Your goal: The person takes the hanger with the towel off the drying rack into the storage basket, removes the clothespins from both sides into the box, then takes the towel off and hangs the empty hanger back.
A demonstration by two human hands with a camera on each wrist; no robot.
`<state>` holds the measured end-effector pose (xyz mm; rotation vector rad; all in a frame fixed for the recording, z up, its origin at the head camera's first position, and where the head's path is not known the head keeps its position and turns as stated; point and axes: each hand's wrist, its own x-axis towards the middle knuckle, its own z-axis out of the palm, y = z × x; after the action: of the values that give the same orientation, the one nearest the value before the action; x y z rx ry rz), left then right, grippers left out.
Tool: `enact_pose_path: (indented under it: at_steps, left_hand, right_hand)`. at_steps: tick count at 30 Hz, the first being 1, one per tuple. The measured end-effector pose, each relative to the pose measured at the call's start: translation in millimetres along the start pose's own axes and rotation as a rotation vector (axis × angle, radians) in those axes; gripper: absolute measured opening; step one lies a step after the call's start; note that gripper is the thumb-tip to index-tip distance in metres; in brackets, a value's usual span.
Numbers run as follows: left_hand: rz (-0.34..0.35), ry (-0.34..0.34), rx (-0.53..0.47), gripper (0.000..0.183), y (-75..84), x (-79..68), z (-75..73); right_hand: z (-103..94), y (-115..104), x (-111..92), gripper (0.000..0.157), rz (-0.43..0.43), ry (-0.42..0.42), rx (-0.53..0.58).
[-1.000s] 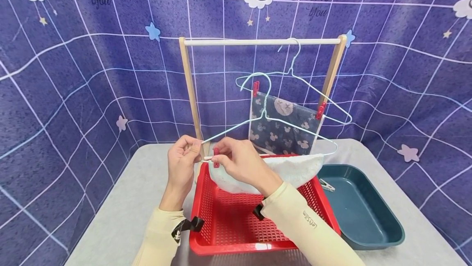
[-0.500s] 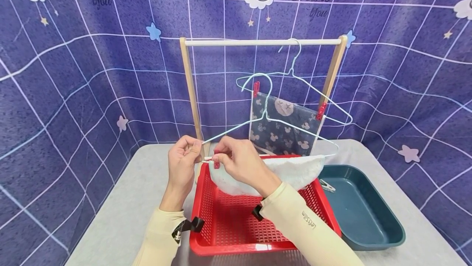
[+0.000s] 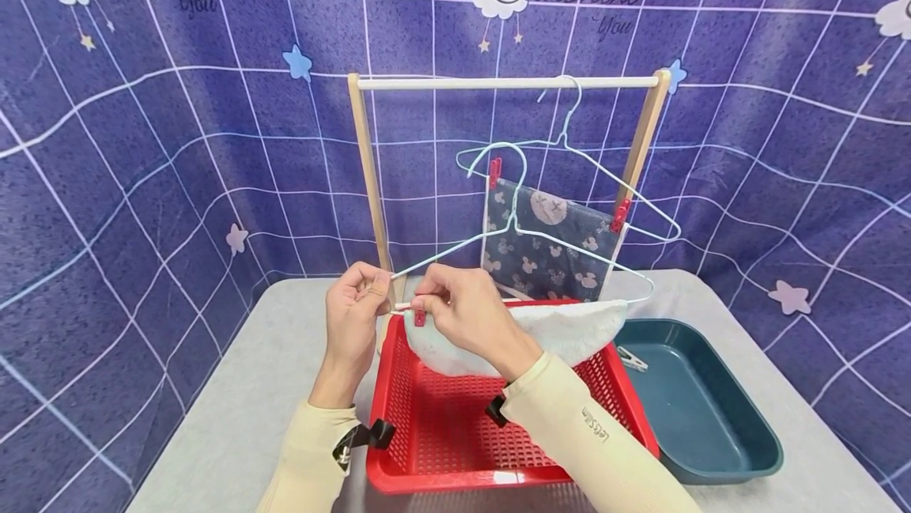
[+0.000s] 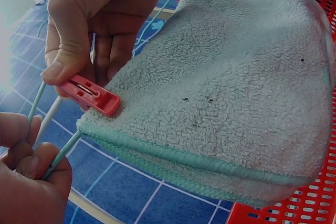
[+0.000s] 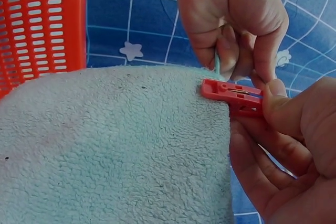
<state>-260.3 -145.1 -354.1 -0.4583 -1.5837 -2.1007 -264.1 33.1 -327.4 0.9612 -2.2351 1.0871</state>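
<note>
My left hand [image 3: 349, 323] pinches the left end of a pale blue wire hanger [image 3: 512, 219]. A whitish-green terry towel [image 3: 569, 327] is folded over the hanger's lower bar. With thumb and fingers, my right hand [image 3: 473, 311] pinches a red clothespin [image 3: 420, 318] at the towel's left corner. In the left wrist view, the front of the clothespin [image 4: 102, 99] lies over the towel [image 4: 226, 77] near its seamed edge. The right wrist view shows the clothespin [image 5: 233, 93] at the towel's top corner, beside the left hand [image 5: 231, 19].
Beneath the towel stands a red perforated basket [image 3: 512, 477]. To its right is a dark teal tub [image 3: 712, 410] with a pale clothespin [image 3: 632, 359] at its edge. Behind, a wooden rack [image 3: 470, 84] bears another hanger [image 3: 605, 169] with a dark patterned cloth [image 3: 548, 248] clipped on.
My right fingers have moved slightly over the clothespin, hiding its upper end, which showed earlier. The left hand keeps its place on the hanger.
</note>
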Motion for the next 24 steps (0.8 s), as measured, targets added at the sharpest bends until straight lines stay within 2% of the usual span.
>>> enact_pose_path:
  at_steps: [16, 24]
  left_hand:
    - [-0.006, 0.013, -0.024, 0.016, 0.1, 0.7, 0.7]
    - [-0.001, 0.008, -0.027, 0.024, -0.3, 0.8, 0.3]
  right_hand:
    - [-6.6, -5.5, 0.8, 0.020, -0.020, 0.032, 0.018]
    - [-12.9, -11.2, 1.3, 0.017, -0.062, 0.077, 0.026]
